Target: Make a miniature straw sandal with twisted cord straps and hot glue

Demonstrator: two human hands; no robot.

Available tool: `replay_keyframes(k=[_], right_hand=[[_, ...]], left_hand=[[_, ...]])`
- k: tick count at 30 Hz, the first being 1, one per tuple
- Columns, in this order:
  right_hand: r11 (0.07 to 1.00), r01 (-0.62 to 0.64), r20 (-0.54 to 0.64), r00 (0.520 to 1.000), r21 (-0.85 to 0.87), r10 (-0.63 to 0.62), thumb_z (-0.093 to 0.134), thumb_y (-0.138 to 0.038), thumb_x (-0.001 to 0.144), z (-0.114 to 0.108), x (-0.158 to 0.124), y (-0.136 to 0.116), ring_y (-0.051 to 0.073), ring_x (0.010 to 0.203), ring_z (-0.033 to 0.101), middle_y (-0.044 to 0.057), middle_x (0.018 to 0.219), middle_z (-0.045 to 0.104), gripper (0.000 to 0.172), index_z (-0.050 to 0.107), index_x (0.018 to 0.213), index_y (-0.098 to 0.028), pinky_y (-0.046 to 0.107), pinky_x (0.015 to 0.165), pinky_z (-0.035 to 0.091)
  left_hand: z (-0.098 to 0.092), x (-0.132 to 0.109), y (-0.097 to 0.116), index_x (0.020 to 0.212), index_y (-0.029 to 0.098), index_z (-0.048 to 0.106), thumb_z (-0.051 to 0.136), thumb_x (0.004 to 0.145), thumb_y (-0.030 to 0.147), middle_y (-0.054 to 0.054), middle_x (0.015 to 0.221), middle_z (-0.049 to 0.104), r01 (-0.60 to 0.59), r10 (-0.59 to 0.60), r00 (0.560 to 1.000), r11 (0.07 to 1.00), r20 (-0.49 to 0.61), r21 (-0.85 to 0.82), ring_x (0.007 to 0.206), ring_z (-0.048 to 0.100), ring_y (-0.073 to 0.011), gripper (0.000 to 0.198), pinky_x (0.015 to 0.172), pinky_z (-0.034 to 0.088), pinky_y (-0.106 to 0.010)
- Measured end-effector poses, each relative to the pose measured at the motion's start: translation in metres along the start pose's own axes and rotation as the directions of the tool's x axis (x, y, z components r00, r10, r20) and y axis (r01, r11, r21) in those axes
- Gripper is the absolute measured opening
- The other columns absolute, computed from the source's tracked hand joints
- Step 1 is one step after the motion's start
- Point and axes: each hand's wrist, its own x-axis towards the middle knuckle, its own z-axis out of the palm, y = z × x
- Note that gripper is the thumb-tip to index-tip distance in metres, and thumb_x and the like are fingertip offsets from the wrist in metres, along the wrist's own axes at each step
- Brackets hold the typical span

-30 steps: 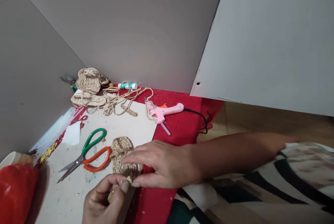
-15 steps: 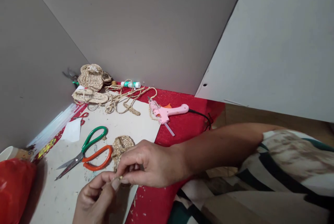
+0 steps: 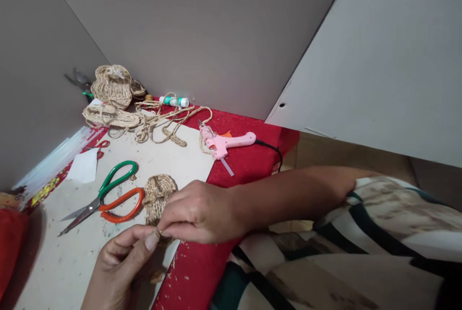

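My left hand (image 3: pixel 124 259) and my right hand (image 3: pixel 198 211) meet fingertip to fingertip at the lower middle. Both are closed in a pinch on a small straw-coloured bit, too small and too covered to name. Just behind my right fingers lies a braided straw piece (image 3: pixel 159 192), partly hidden by that hand. To its left are large scissors with one green and one orange handle (image 3: pixel 124 204), blades half open and pointing to the lower left. All of this is over a pale board (image 3: pixel 68 262) on a red cloth.
Beyond the board lie coiled straw braids (image 3: pixel 111 86), loose straw cord (image 3: pixel 173 134), and a glue stick (image 3: pixel 174 101). A pink glue gun (image 3: pixel 227 144) with a black cable rests at the right. White paper (image 3: pixel 83 165), small red scissors (image 3: pixel 103 145) and a red bag (image 3: pixel 10 247) are at left.
The camera view has shifted, so the table things appear further left and higher. My hands stay together, with the fingertips in a slightly different pinch.
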Motion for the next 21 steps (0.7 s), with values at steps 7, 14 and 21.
replay_keyframes(k=[7,14,21], right_hand=[[0.971,-0.19,0.022,0.982,0.147,0.189,0.056,-0.012,0.091,-0.005,0.0,-0.005,0.01,0.076,0.064,0.004,0.081,0.072,0.013,0.068,0.086,-0.013,0.018,0.071,0.048],[0.955,-0.247,0.058,0.969,0.161,0.241,0.057,-0.014,0.092,-0.005,-0.002,-0.003,0.01,0.076,0.063,0.004,0.081,0.07,0.011,0.067,0.086,-0.013,0.018,0.071,0.047],[0.934,-0.253,-0.004,0.965,0.252,0.263,0.056,-0.014,0.091,-0.003,-0.007,-0.007,0.008,0.069,0.063,0.006,0.085,0.071,0.031,0.064,0.12,-0.005,0.016,0.067,0.05]], left_hand=[[-0.014,0.007,-0.005,0.088,0.015,0.077,0.089,0.059,0.041,0.0,0.057,0.057,0.046,-0.044,0.998,0.997,0.038,-0.058,0.051,0.045,-0.0096,0.041,0.048,0.039,-0.021],[0.006,-0.004,0.002,0.071,0.016,0.074,0.093,0.05,0.039,-0.001,0.057,0.063,0.033,-0.033,0.999,0.999,-0.031,-0.001,0.047,0.052,-0.0104,0.036,0.045,0.039,-0.019],[0.006,-0.001,0.002,0.071,0.016,0.076,0.094,0.045,0.035,-0.001,0.055,0.063,0.007,-0.009,0.997,0.999,-0.072,-0.032,0.043,0.048,-0.0067,0.037,0.042,0.039,-0.016]])
